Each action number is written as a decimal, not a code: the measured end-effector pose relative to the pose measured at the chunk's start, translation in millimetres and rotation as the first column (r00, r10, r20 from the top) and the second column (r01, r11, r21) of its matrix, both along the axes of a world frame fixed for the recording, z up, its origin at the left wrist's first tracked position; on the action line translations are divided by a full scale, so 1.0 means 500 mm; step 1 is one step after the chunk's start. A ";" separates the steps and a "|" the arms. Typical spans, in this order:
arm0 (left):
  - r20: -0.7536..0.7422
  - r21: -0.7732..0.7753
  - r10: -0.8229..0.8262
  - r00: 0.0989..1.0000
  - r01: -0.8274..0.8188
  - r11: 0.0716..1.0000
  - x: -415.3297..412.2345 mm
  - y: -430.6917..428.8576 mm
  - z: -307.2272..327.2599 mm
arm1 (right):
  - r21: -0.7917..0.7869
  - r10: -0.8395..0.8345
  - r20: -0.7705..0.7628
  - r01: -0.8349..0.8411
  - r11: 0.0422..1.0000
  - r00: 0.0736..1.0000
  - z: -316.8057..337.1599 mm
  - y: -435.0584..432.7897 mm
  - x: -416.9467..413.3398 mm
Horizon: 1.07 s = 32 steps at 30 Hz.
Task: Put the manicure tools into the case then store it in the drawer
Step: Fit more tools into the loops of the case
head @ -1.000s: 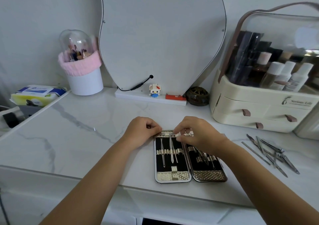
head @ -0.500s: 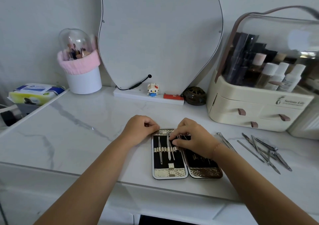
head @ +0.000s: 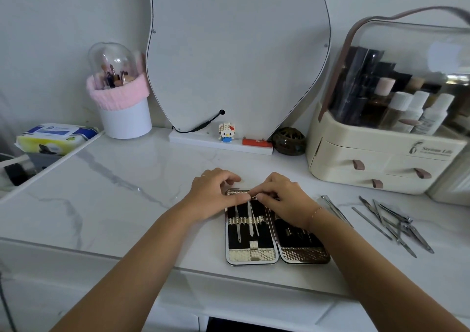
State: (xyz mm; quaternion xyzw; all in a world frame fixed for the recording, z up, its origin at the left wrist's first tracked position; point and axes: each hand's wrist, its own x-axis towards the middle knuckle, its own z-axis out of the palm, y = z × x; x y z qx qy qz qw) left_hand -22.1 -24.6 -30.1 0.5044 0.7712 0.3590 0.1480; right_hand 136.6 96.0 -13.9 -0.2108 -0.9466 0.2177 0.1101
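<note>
The manicure case (head: 251,254) lies open and flat near the marble top's front edge. Three slim metal tools (head: 250,219) sit under the band of its left half. My left hand (head: 216,194) grips the top edge of that half, thumb laid across it. My right hand (head: 284,199) reaches over the right half, and its fingertips pinch the upper end of a tool right by my left thumb. That tool is mostly hidden. Several loose manicure tools (head: 391,219) lie in a heap on the table to the right, and one thin tool (head: 335,209) lies nearer my right wrist.
A cream organizer with small drawers (head: 381,163) and bottles under a clear lid stands at the back right. A curved mirror (head: 236,51), a small figure (head: 226,132), a dark round pot (head: 288,141) and a brush holder (head: 122,110) line the wall. Wipes (head: 56,138) lie far left.
My right hand has moved from the case's right half up to the top of the left half. My left thumb has come forward across the case's top edge.
</note>
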 end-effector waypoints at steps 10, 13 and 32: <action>-0.154 -0.248 -0.086 0.984 0.046 0.968 0.073 -0.015 -0.001 | -0.015 -0.024 -0.074 0.023 1.000 0.997 -0.016 0.001 0.001; -0.116 -0.306 -0.142 0.983 0.101 0.947 0.064 -0.015 0.007 | -0.013 -0.021 -0.081 0.020 1.000 0.996 -0.016 -0.001 0.003; -0.173 -0.332 -0.191 0.966 0.125 0.935 0.066 -0.020 -0.006 | -0.082 -0.054 -0.176 0.040 0.996 0.983 -0.023 0.003 0.007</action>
